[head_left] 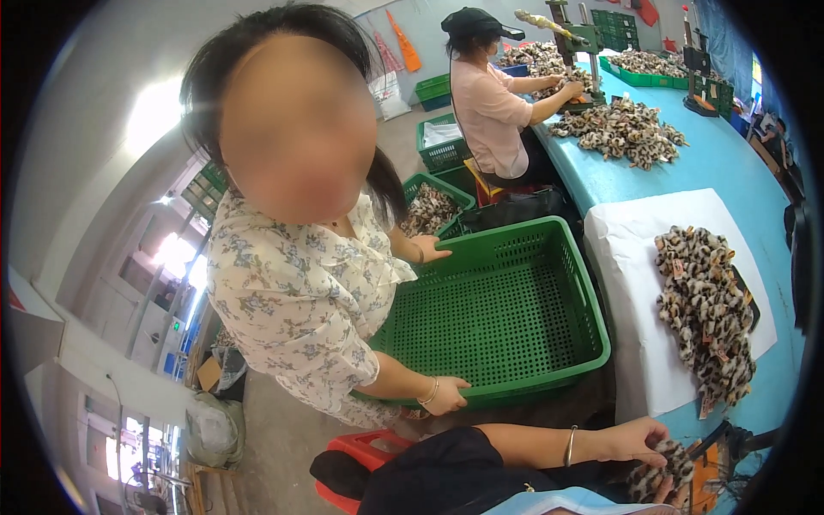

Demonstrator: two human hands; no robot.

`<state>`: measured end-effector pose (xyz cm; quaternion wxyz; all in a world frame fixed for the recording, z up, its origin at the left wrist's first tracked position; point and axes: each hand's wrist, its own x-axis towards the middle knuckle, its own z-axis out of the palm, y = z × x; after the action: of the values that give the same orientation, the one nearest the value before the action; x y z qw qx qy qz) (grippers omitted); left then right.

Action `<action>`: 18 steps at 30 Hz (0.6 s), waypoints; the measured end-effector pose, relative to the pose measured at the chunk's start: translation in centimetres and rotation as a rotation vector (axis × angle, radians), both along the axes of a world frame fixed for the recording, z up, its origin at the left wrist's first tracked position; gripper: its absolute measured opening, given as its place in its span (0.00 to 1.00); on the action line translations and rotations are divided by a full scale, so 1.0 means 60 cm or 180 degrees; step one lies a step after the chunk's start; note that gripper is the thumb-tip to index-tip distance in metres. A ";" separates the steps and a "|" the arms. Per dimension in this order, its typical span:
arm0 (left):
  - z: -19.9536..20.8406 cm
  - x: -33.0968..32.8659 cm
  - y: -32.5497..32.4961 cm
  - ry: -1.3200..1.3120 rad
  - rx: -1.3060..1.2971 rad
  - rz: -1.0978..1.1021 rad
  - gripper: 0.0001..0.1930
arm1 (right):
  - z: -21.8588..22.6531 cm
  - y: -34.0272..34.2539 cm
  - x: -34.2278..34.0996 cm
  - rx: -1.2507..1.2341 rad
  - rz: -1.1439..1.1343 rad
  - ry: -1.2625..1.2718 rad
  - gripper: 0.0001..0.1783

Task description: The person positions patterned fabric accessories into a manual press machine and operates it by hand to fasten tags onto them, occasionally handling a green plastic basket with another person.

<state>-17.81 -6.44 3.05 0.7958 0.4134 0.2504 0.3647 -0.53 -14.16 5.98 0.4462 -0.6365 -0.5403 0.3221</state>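
Your hands are together at one plush piece (679,466), just on the near side of the pile (705,313): your left hand (637,442) has thumb and fingers pinched on its edge, while your right hand (664,491) shows only as fingers against the underside, so I cannot tell how firmly it grips. To handle it well, keep that left pinch light and close to the edge, since fur this soft probably squashes and hides its seams under a heavy thumb; let the right fingers back it from below, and turn it a little at a time. Mind the orange part (707,481) and the dark rod (755,441), both on the near side of the pile as well, as fur could snag there. The piece is short-napped, cream with dark brown spots, rounded and floppy; the pile is a long, lumpy heap of the same fur with small pale tags (678,269) poking out. Beneath the pile lies a smooth, creased white sheet (631,249) over a flat blue table (562,142). Left of the pile, a co-worker (292,275) holds a crate (481,326) of rigid green plastic, its base a grid of holes.
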 end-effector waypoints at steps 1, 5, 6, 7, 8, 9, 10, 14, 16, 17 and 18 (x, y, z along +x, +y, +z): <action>-0.003 -0.001 0.000 0.0011 -0.0017 -0.0029 0.13 | 0.001 0.001 -0.002 0.0015 0.0002 0.0002 0.15; -0.023 -0.003 0.001 0.0096 0.0337 0.0082 0.12 | 0.002 0.003 -0.012 0.0070 0.0016 0.0026 0.15; -0.016 -0.007 0.000 0.0054 0.0271 0.0056 0.12 | 0.002 0.003 -0.014 0.0081 0.0017 0.0033 0.15; -0.013 -0.009 -0.001 0.0012 0.0204 0.0030 0.12 | 0.001 0.003 -0.015 0.0092 0.0017 0.0040 0.15; -0.016 -0.008 0.000 0.0020 0.0207 0.0028 0.12 | 0.001 0.004 -0.016 0.0102 0.0017 0.0047 0.15; -0.019 -0.007 0.000 0.0005 0.0228 0.0054 0.12 | 0.002 0.005 -0.017 0.0112 0.0024 0.0052 0.15; -0.021 -0.006 0.001 -0.0011 0.0249 0.0080 0.12 | 0.002 0.006 -0.018 0.0121 0.0030 0.0057 0.15; -0.023 -0.005 0.005 0.0185 0.0370 0.0076 0.12 | 0.004 0.011 -0.017 0.0147 0.0045 0.0071 0.15; -0.026 -0.002 0.006 0.0179 0.0412 0.0117 0.13 | 0.002 0.012 -0.012 0.0086 0.0093 0.0108 0.15; -0.027 -0.002 0.006 0.0181 0.0408 0.0118 0.13 | 0.001 0.012 -0.010 0.0028 0.0139 0.0143 0.15; -0.026 -0.001 0.007 0.0148 0.0371 0.0086 0.13 | 0.002 0.014 -0.011 0.0025 0.0136 0.0148 0.15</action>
<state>-17.86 -6.03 1.52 0.7594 0.4640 0.2528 0.3797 -1.19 -13.34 6.11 0.4541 -0.6154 -0.5446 0.3441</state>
